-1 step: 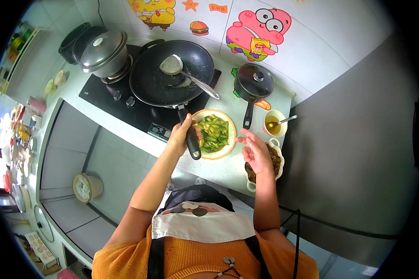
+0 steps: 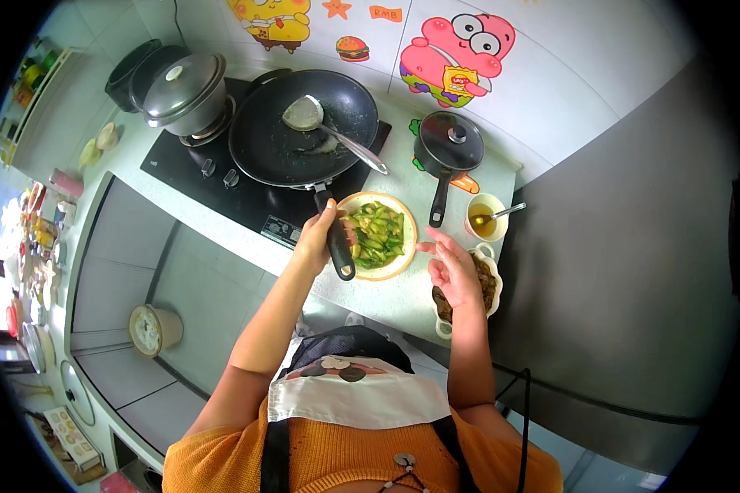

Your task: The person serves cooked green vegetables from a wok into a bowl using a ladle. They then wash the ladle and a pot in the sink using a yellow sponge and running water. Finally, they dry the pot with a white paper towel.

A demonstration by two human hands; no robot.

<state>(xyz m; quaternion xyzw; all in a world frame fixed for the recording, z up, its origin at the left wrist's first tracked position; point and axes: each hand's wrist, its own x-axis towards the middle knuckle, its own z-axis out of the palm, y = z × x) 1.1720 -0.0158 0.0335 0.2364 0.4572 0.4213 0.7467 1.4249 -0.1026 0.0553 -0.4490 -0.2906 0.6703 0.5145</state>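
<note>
A pale kitchen counter point(image 2: 403, 300) is running under a tiled wall with bright cartoon stickers, and a black stove top point(image 2: 247, 197) is sitting in it. The left hand point(image 2: 319, 240) is wrapping its fingers tightly around the black handle point(image 2: 338, 242) of the big round black frying pan point(image 2: 302, 127), which is resting on the stove with a metal ladle point(image 2: 316, 119) lying inside. The right hand point(image 2: 452, 267) is hanging open with fingers spread, holding nothing, just beside the round plate of green vegetables point(image 2: 376, 235). The pan is looking almost empty. 1 small black lidded pot point(image 2: 448, 141) is sitting nearby.
</note>
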